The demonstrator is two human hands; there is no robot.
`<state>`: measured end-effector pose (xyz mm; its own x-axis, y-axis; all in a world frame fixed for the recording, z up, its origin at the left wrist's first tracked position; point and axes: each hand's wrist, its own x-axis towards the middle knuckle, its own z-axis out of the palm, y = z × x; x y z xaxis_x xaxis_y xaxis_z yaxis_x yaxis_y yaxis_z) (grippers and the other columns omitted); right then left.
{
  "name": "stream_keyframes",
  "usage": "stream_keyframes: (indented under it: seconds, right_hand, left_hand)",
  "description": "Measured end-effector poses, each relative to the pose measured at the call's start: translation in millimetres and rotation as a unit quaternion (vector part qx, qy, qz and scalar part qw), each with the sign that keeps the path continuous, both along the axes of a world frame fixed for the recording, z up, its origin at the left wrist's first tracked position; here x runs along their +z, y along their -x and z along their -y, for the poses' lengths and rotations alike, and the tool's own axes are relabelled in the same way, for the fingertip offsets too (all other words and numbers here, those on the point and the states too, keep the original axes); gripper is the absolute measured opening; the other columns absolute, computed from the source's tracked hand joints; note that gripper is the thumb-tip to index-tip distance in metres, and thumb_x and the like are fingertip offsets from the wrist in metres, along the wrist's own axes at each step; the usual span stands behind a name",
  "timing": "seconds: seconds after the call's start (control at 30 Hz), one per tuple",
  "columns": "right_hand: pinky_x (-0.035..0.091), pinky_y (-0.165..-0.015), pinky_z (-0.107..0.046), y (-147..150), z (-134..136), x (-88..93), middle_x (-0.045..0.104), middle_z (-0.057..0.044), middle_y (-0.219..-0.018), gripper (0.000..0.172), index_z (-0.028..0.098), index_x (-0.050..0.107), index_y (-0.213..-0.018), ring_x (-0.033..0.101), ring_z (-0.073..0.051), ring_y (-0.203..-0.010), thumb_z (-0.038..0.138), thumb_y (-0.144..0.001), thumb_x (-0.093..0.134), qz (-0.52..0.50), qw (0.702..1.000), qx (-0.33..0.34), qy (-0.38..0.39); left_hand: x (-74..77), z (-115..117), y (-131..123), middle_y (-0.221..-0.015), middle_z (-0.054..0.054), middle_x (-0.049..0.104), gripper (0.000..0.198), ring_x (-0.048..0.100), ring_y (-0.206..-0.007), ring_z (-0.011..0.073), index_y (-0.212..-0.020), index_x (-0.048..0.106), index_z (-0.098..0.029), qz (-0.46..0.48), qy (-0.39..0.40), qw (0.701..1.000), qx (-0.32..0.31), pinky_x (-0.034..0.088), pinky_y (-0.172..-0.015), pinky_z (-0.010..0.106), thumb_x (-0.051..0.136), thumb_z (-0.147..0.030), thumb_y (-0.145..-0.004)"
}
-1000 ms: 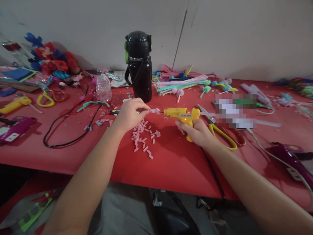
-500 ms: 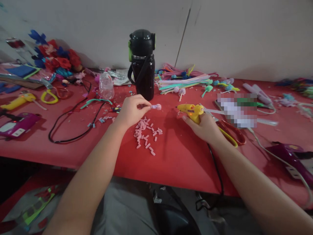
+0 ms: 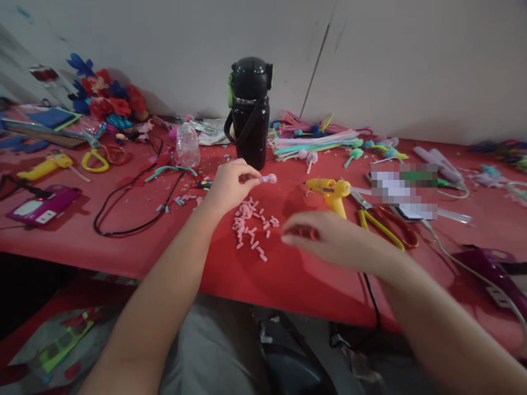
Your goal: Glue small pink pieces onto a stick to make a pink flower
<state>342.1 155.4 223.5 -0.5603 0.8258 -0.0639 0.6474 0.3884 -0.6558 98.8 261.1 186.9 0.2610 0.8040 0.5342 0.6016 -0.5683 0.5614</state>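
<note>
My left hand (image 3: 235,187) is closed in a pinch on a small fuzzy craft piece (image 3: 269,179), a pink tuft on a short lilac stem, held out over the table. My right hand (image 3: 325,238) holds nothing; its fingers curve with a gap between them and the thumb, slightly blurred. Just beyond it a yellow hot glue gun (image 3: 328,188) rests on the red table, its nozzle pointing left and its lower handle partly behind the hand. Between the two hands lies a loose pile of short pink fuzzy bits (image 3: 247,215).
A black flask (image 3: 251,118) stands behind my left hand, with a clear plastic bottle (image 3: 188,145) to its left. Pipe cleaners (image 3: 317,141) lie at the back. Right of the glue gun are scissors (image 3: 382,227) and a partly pixelated phone (image 3: 405,192). A black cord (image 3: 119,233) loops at left.
My right hand has let go of the glue gun, which now rests on the table, and has moved left toward the pink bits. My left hand keeps its pinch. The view has shifted slightly.
</note>
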Motion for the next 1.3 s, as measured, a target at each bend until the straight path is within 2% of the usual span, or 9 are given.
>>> stream_keyframes:
  seconds: [0.1, 0.17, 0.27, 0.37, 0.57, 0.77, 0.87, 1.03, 1.3]
  right_hand:
    - [0.047, -0.075, -0.03, 44, -29, -20.1, 0.075, -0.006, -0.098, 0.01, 0.019, 0.07, -0.098, 0.066, -0.019, -0.083, 0.022, -0.095, 0.061, 0.008, 0.999, -0.014, -0.042]
    - [0.045, -0.074, -0.031, 63, -43, -29.2, 0.074, -0.009, -0.104, 0.011, 0.018, 0.069, -0.098, 0.067, -0.021, -0.088, 0.023, -0.096, 0.059, 0.061, 0.996, -0.043, -0.055]
    - [0.042, -0.068, -0.033, 77, -49, -33.4, 0.072, -0.015, -0.113, 0.016, 0.017, 0.067, -0.102, 0.067, -0.027, -0.094, 0.03, -0.099, 0.057, 0.146, 0.984, -0.08, -0.069]
    - [0.042, -0.068, -0.034, 77, -48, -33.1, 0.071, -0.016, -0.11, 0.015, 0.016, 0.064, -0.097, 0.067, -0.027, -0.093, 0.024, -0.101, 0.052, 0.156, 0.982, -0.076, -0.077]
    - [0.047, -0.07, -0.032, 40, -47, -40.2, 0.069, -0.005, -0.086, 0.01, 0.021, 0.058, -0.089, 0.062, -0.019, -0.076, 0.023, -0.097, 0.053, -0.085, 0.988, -0.084, -0.094]
    - [0.053, -0.067, -0.035, 22, -47, -51.1, 0.071, -0.005, -0.075, 0.024, 0.021, 0.064, -0.078, 0.066, -0.02, -0.069, 0.041, -0.079, 0.076, -0.321, 0.92, -0.225, -0.032]
    - [0.052, -0.066, -0.034, 27, -48, -52.3, 0.071, -0.004, -0.076, 0.029, 0.022, 0.062, -0.078, 0.065, -0.019, -0.069, 0.043, -0.073, 0.081, -0.365, 0.895, -0.253, -0.032]
    - [0.057, -0.073, -0.038, 31, -49, -52.5, 0.07, -0.001, -0.078, 0.047, 0.027, 0.043, -0.078, 0.068, -0.02, -0.073, 0.041, -0.068, 0.087, -0.435, 0.863, -0.256, -0.01]
    - [0.057, -0.074, -0.041, 29, -49, -48.7, 0.073, -0.002, -0.08, 0.049, 0.028, 0.036, -0.078, 0.07, -0.022, -0.075, 0.038, -0.072, 0.084, -0.424, 0.874, -0.237, 0.006]
  left_hand:
    - [0.5, -1, 0, -0.081, 0.002, 0.066, 0.012, 0.06, -0.071, 0.0138, -0.093, 0.082, -0.018, -0.006, 0.011, 1.0, 0.027, 0.048, -0.068, 0.028, 0.078, -0.014, -0.083]
    - [2.0, 0, 0, -0.079, 0.002, 0.064, 0.013, 0.059, -0.07, 0.014, -0.093, 0.082, -0.018, -0.016, 0.012, 0.999, 0.043, 0.047, -0.068, 0.028, 0.075, -0.013, -0.085]
    - [3.5, 2, 0, -0.077, 0.002, 0.062, 0.011, 0.058, -0.071, 0.0145, -0.086, 0.08, -0.018, -0.024, 0.007, 0.998, 0.055, 0.046, -0.067, 0.028, 0.072, -0.01, -0.085]
    - [3.5, 3, -1, -0.078, 0.002, 0.063, 0.008, 0.06, -0.073, 0.0149, -0.08, 0.076, -0.017, -0.021, 0.005, 0.998, 0.058, 0.046, -0.069, 0.029, 0.072, -0.011, -0.084]
    - [2.6, 6, -8, -0.08, 0.002, 0.068, 0.006, 0.062, -0.075, 0.0154, -0.083, 0.068, -0.017, 0.004, 0.043, 0.999, 0.025, 0.047, -0.073, 0.029, 0.068, -0.018, -0.089]
    - [2.1, 14, -20, -0.081, 0.003, 0.072, 0.017, 0.063, -0.073, 0.0154, -0.09, 0.071, -0.016, 0.068, 0.13, 0.989, -0.035, 0.048, -0.07, 0.028, 0.07, -0.033, -0.091]
    - [1.9, 15, -24, -0.085, 0.004, 0.074, 0.017, 0.063, -0.074, 0.0149, -0.094, 0.075, -0.017, 0.085, 0.118, 0.987, -0.068, 0.049, -0.07, 0.028, 0.07, -0.032, -0.091]
    - [2.6, 18, -27, -0.082, 0.004, 0.071, 0.019, 0.062, -0.074, 0.0148, -0.086, 0.078, -0.018, 0.08, 0.074, 0.989, -0.098, 0.049, -0.072, 0.029, 0.068, -0.032, -0.095]
    - [4.1, 23, -30, -0.079, 0.003, 0.066, 0.023, 0.056, -0.069, 0.0131, -0.082, 0.076, -0.018, 0.055, 0.071, 0.99, -0.11, 0.046, -0.068, 0.027, 0.067, -0.034, -0.096]
